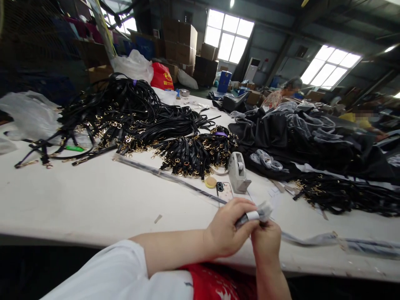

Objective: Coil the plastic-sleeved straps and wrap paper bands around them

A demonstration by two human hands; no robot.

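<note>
My left hand (229, 228) is closed around a black strap in clear plastic (242, 220), with a white band (253, 215) round it. The plastic end sticks up beyond my fingers. My right hand (266, 241) is curled just beneath that end, its fingers pinched against it; the exact grip is partly hidden. Behind my hands, a long plastic-sleeved strap (175, 179) lies slanting across the white table (93, 200). Another plastic-wrapped length (368, 246) lies along the front edge to the right. Whether either joins the held piece is hidden.
Beyond my hands stand a tape dispenser (239, 174), a phone (224, 191) and a round yellow item (210, 182). Heaps of black straps with gold clasps (190, 156) spread behind. Black fabric pieces (281, 129) pile up at right. Two people work farther back.
</note>
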